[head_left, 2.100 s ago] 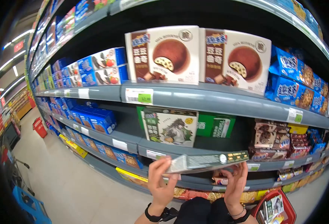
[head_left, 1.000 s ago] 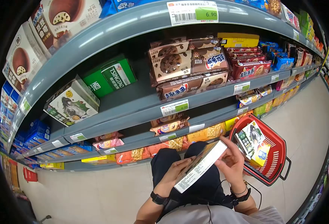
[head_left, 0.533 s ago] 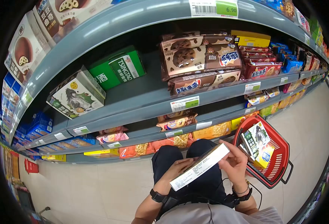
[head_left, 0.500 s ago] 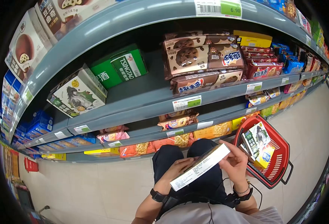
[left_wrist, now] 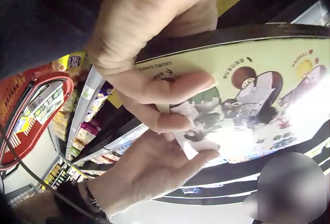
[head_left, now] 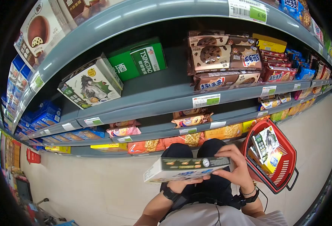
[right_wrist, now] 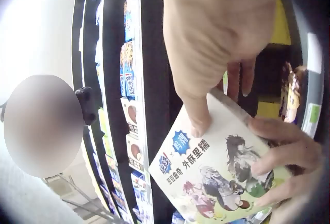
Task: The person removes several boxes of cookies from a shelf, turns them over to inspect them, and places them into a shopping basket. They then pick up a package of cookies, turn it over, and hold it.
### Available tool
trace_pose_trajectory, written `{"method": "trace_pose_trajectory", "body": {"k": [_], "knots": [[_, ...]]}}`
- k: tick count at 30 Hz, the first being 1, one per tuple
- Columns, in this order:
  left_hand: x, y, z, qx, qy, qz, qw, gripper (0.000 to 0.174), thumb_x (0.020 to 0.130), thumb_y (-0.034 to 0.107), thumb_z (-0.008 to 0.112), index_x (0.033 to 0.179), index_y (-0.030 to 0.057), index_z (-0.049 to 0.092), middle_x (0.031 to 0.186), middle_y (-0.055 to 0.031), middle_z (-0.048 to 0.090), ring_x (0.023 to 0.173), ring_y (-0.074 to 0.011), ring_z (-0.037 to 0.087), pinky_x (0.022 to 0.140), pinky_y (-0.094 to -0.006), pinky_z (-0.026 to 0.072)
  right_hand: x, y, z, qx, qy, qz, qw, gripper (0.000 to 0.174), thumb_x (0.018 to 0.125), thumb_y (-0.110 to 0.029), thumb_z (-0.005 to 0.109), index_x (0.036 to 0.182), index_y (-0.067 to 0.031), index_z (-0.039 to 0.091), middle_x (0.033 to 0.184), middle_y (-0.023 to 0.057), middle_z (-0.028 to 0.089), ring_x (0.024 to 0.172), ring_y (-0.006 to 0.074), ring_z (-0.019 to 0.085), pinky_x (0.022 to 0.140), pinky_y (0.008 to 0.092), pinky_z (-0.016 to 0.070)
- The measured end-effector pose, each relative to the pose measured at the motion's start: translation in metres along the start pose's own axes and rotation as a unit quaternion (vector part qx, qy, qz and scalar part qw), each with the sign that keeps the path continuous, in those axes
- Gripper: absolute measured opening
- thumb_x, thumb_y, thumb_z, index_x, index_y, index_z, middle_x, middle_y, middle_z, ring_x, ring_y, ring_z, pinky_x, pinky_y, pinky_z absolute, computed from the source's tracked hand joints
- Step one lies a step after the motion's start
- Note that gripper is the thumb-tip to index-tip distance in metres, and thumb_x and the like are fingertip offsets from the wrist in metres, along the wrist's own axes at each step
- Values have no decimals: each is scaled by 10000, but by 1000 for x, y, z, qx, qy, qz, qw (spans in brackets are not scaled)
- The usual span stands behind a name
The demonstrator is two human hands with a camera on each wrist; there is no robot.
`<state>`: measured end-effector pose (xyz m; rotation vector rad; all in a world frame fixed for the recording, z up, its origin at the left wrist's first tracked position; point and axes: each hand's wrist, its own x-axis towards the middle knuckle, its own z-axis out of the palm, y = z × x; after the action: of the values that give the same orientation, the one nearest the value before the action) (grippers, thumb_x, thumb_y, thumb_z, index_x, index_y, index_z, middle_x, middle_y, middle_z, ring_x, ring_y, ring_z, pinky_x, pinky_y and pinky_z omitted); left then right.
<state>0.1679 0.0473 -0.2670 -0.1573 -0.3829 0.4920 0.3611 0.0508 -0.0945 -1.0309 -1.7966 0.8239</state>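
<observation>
A thin white cookie box (head_left: pixel 190 174) with a dark printed edge is held over the person's knees in the head view. The right hand (head_left: pixel 234 169) grips its right end. From below, the left hand (head_left: pixel 184 184) supports and grips it, partly hidden by the box. In the left wrist view the left hand's fingers (left_wrist: pixel 172 92) lie curled over the box's picture face, with the right hand (left_wrist: pixel 149 170) beside them. Cartoon figures and cookies cover that face. The right thumb (right_wrist: pixel 198 118) presses on it in the right wrist view, and left fingers (right_wrist: pixel 281 157) cross the opposite side.
A red shopping basket (head_left: pixel 291 154) stands on the floor at right, holding a similar white-and-green box (head_left: pixel 265 143). On the shelf ahead are another such box (head_left: pixel 92 86), a green Tsingtao carton (head_left: pixel 141 62) and brown cookie packs (head_left: pixel 226 60). Shelf edges project near the knees.
The box came down from in front of the shelf to the lap and has since turned, its dark edge now facing up. The head view swung right and down, then slightly back left.
</observation>
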Motion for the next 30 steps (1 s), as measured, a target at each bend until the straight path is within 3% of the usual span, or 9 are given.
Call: {"method": "trace_pose_trajectory", "body": {"k": [2, 4, 9, 10, 12, 16, 19, 23, 30], "knots": [[1, -4, -6, -33, -24, -27, 999, 626, 899, 389, 525, 1310, -66, 400, 1201, -305, 466, 980, -364, 465, 580, -288, 481, 1, -6, 6, 78, -39, -9, 996, 401, 630, -131, 832, 951, 3, 633, 929, 113, 639, 884, 229, 596, 828, 325, 451], [-5, -8, -9, 192, 70, 11, 979, 615, 904, 372, 525, 1309, -72, 394, 1184, -300, 473, 976, -355, 476, 573, -292, 489, 4, -18, 7, 85, -51, -14, 995, 399, 629, -131, 832, 949, 3, 635, 921, 112, 637, 868, 227, 603, 812, 320, 459], [-8, -13, -15, 590, 236, 71, 769, 594, 914, 337, 526, 1308, -84, 383, 1151, -291, 489, 969, -339, 498, 559, -299, 505, 6, -21, 8, 88, -69, -37, 993, 397, 626, -119, 832, 951, 0, 637, 933, 122, 631, 860, 225, 615, 776, 312, 472], [-4, -11, -15, 259, 158, 22, 953, 585, 922, 325, 520, 1320, -77, 371, 1143, -287, 496, 957, -333, 514, 564, -315, 511, 5, -18, 7, 86, -68, -38, 993, 397, 626, -119, 832, 951, 0, 637, 933, 122, 631, 860, 225, 615, 776, 312, 472], [7, -13, -6, -92, 35, -37, 994, 633, 917, 374, 524, 1357, -43, 345, 1123, -293, 515, 897, -322, 552, 573, -353, 506, 2, -6, 7, 102, -52, -10, 993, 424, 683, -102, 796, 1046, 4, 603, 994, 111, 623, 913, 197, 602, 801, 304, 468], [31, -31, 52, 99, 58, 12, 993, 742, 904, 598, 327, 1313, -13, 430, 1086, -316, 543, 851, -322, 589, 623, -359, 478, -3, 10, 14, 268, 75, 163, 947, 451, 819, -94, 689, 1221, 4, 511, 1133, 91, 578, 993, 124, 557, 832, 259, 472], [35, -41, 57, 165, 132, 6, 977, 487, 939, 413, 443, 1206, 14, 525, 1036, -209, 611, 881, -268, 633, 701, -361, 508, -6, 28, 15, 398, 109, 293, 862, 404, 881, -161, 622, 1230, 10, 510, 1110, 84, 603, 980, 125, 586, 843, 266, 476], [37, -50, 61, 188, 259, 3, 947, 413, 953, 352, 429, 1193, 35, 540, 1030, -197, 615, 887, -283, 624, 772, -365, 518, -25, 53, 22, 474, 112, 355, 798, 410, 883, -194, 608, 1220, 15, 506, 1113, 104, 621, 984, 154, 610, 863, 283, 476], [41, -61, 54, 142, 217, -3, 966, 422, 943, 311, 486, 1243, 15, 503, 1185, -168, 587, 1098, -296, 574, 944, -399, 478, -38, 68, 25, 520, 76, 387, 758, 358, 908, -192, 570, 1191, 25, 536, 1066, 103, 637, 952, 157, 620, 835, 277, 487]]}}
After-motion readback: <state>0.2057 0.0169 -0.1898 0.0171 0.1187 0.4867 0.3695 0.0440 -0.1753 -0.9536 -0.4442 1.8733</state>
